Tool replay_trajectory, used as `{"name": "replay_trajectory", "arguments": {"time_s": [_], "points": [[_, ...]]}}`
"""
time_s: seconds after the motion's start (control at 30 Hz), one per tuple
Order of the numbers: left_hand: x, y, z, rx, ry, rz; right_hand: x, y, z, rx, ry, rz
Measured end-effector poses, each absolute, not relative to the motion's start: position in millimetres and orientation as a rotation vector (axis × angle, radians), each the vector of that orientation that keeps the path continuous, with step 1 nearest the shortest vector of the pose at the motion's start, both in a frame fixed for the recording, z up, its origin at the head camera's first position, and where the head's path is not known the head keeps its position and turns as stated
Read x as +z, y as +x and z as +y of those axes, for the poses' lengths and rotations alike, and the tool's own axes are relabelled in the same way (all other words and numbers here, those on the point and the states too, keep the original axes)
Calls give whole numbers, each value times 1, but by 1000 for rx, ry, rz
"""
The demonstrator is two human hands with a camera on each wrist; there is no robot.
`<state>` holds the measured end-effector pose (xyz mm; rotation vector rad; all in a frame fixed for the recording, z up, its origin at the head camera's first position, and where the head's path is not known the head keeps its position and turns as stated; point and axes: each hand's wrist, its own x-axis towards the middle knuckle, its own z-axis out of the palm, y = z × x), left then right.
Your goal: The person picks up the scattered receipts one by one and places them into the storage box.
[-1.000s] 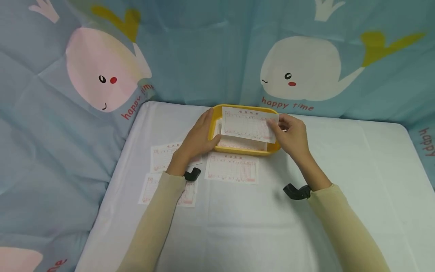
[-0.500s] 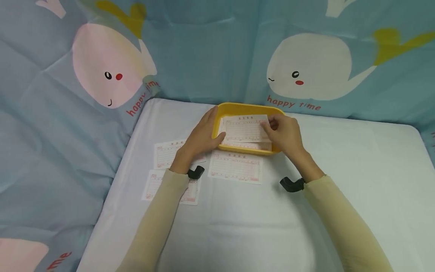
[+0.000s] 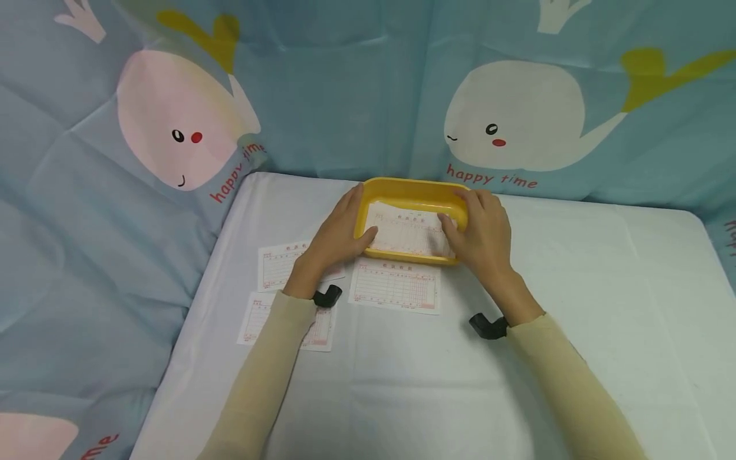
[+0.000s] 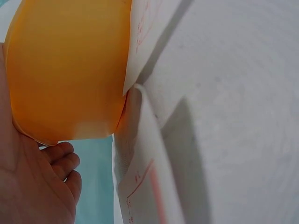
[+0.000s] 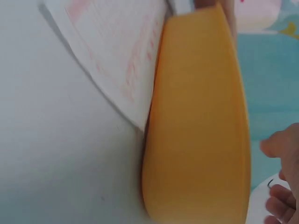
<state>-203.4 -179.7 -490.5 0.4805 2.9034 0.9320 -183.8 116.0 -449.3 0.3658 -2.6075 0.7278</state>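
Observation:
A yellow plastic tray (image 3: 402, 259) stands at the far edge of the table, with printed receipt slips (image 3: 409, 231) lying inside. My left hand (image 3: 340, 231) holds its left end, thumb at the front rim and fingers along the side; in the left wrist view those fingers (image 4: 65, 163) curl by the tray's end wall (image 4: 70, 70). Over the right end is my right hand (image 3: 487, 233), its thumb above the slips and its fingers spread toward the back rim. The right wrist view has that hand (image 5: 285, 177) beside the tray wall (image 5: 196, 121), with nothing between the fingers.
One receipt slip (image 3: 395, 285) lies in front of the tray. Two more, an upper slip (image 3: 278, 265) and a lower slip (image 3: 318, 332), lie to the left, partly under my left arm. A blue whale-print curtain (image 3: 345, 96) hangs behind the white-covered table (image 3: 414, 396).
My right hand lowered the receipt slip it was pinching into the tray and let go of it. The fingers now spread over the tray's right end. The left hand stayed at the tray.

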Motion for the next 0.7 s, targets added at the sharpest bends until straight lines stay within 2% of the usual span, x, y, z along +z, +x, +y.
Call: {"name": "replay_trajectory", "arguments": {"time_s": [0.33, 0.7], "points": [[-491, -204, -180, 941, 475, 2900, -454, -138, 118, 847, 531, -2407], [-491, -203, -179, 923, 477, 2896, -478, -88, 120, 905, 719, -2375]]}}
